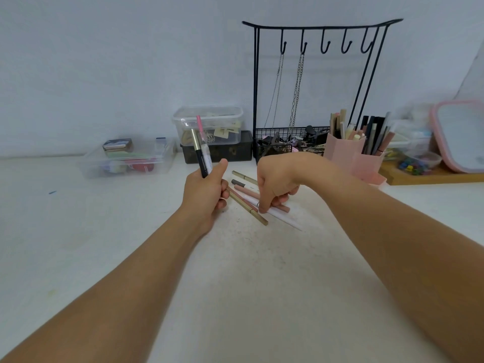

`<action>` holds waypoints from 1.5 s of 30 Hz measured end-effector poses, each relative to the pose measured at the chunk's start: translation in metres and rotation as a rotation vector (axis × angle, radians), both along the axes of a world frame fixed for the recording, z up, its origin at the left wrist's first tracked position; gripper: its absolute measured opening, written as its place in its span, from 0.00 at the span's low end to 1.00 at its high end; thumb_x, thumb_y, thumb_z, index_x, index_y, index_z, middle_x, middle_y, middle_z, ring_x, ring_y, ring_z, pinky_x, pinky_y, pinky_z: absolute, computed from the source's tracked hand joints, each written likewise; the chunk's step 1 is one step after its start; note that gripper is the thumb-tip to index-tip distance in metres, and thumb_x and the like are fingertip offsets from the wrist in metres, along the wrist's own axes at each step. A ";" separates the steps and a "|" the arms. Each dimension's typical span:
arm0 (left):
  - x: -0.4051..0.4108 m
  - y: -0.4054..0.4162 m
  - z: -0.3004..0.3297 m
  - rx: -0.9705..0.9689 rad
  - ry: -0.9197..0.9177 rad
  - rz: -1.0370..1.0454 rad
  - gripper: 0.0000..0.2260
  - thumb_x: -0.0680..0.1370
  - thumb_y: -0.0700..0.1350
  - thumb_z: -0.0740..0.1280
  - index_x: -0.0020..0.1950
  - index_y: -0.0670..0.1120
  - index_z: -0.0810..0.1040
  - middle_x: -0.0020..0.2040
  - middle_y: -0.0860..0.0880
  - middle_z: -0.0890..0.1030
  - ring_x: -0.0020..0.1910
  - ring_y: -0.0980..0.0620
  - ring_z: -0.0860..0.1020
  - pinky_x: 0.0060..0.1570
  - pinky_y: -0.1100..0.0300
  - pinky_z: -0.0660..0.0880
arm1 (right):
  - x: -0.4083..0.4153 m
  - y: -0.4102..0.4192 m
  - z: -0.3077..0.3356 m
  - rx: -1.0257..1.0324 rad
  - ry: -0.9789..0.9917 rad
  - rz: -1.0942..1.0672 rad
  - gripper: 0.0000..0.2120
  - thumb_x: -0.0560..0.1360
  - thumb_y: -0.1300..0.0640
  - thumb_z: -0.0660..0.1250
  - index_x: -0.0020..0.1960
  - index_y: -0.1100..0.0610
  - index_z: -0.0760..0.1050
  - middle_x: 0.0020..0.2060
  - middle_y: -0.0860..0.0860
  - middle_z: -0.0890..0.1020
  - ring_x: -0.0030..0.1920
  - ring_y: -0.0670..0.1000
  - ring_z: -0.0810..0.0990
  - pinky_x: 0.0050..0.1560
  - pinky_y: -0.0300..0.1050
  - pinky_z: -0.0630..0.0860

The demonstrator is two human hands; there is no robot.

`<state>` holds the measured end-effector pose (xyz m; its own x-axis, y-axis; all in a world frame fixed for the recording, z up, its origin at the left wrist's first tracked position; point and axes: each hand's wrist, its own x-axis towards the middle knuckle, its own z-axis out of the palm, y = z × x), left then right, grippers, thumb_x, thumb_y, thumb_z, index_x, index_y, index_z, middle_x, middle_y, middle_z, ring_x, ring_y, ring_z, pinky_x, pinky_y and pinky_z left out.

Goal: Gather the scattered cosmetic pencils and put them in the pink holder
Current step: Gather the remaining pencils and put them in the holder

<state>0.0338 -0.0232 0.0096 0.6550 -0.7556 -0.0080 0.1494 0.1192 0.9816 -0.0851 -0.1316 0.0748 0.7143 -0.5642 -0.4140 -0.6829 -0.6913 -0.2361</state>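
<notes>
On a white speckled tabletop [248,271], slim scattered cosmetic pencils [247,205] in gold, dusty pink and white lie crossed in a loose heap. The right hand [275,184] pinches a long white pencil [281,217] from the heap. The left hand [205,191] grips an upright bundle of black, white and pink pencils [202,150]. Farther right stands the pink hexagonal plastic holder [348,153], already holding many pencils.

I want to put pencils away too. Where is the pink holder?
The pink holder stands on the table's far right, beside the black hook stand, just past the right hand.
</notes>
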 end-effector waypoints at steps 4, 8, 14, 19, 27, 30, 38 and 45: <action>-0.001 0.001 0.000 0.001 -0.013 0.005 0.14 0.80 0.50 0.71 0.42 0.47 0.70 0.27 0.52 0.69 0.24 0.55 0.65 0.21 0.64 0.63 | -0.006 -0.002 0.007 0.065 -0.091 -0.026 0.10 0.71 0.56 0.75 0.41 0.64 0.84 0.30 0.54 0.82 0.32 0.51 0.74 0.28 0.38 0.70; -0.004 0.005 0.004 -0.002 -0.018 -0.045 0.18 0.79 0.56 0.71 0.38 0.48 0.69 0.25 0.55 0.65 0.23 0.56 0.61 0.22 0.64 0.60 | -0.017 -0.010 0.023 0.236 -0.478 -0.100 0.05 0.74 0.60 0.72 0.44 0.63 0.83 0.32 0.53 0.83 0.30 0.47 0.77 0.28 0.36 0.72; -0.009 0.007 0.008 -0.012 -0.001 -0.137 0.22 0.75 0.65 0.68 0.40 0.47 0.71 0.25 0.54 0.63 0.23 0.56 0.59 0.21 0.64 0.58 | -0.010 -0.003 0.025 0.530 -0.856 -0.138 0.05 0.77 0.61 0.71 0.47 0.64 0.82 0.36 0.57 0.84 0.31 0.49 0.81 0.30 0.37 0.77; -0.008 0.005 0.006 -0.026 -0.047 -0.202 0.25 0.62 0.66 0.74 0.40 0.47 0.73 0.26 0.53 0.68 0.22 0.56 0.64 0.19 0.65 0.61 | 0.002 0.008 0.011 0.543 -0.891 -0.119 0.05 0.77 0.62 0.70 0.46 0.64 0.82 0.34 0.56 0.84 0.32 0.49 0.82 0.33 0.38 0.80; -0.004 0.001 0.000 -0.018 -0.044 -0.200 0.11 0.76 0.47 0.75 0.40 0.49 0.74 0.24 0.55 0.69 0.22 0.58 0.65 0.19 0.67 0.61 | 0.014 0.012 -0.003 0.396 -1.000 -0.109 0.11 0.75 0.61 0.74 0.48 0.70 0.81 0.36 0.59 0.85 0.35 0.53 0.83 0.38 0.43 0.82; -0.003 0.002 0.001 -0.023 -0.044 -0.240 0.11 0.79 0.47 0.71 0.41 0.45 0.74 0.26 0.50 0.69 0.21 0.56 0.65 0.17 0.66 0.59 | 0.015 0.014 -0.006 0.359 -1.015 -0.092 0.11 0.74 0.60 0.75 0.49 0.69 0.82 0.37 0.60 0.85 0.34 0.52 0.84 0.35 0.40 0.81; -0.006 0.004 0.001 0.013 -0.086 -0.211 0.14 0.81 0.52 0.69 0.41 0.47 0.72 0.26 0.51 0.69 0.23 0.54 0.66 0.19 0.65 0.59 | 0.003 -0.003 0.005 0.221 -0.905 -0.145 0.08 0.76 0.53 0.73 0.48 0.59 0.83 0.41 0.56 0.87 0.37 0.48 0.84 0.38 0.40 0.81; -0.003 0.003 0.003 0.038 -0.004 -0.060 0.21 0.80 0.52 0.71 0.34 0.50 0.63 0.23 0.54 0.63 0.22 0.55 0.59 0.19 0.64 0.57 | -0.014 -0.025 0.005 -0.106 -0.249 -0.019 0.11 0.75 0.50 0.73 0.46 0.59 0.84 0.41 0.52 0.87 0.37 0.47 0.82 0.32 0.36 0.75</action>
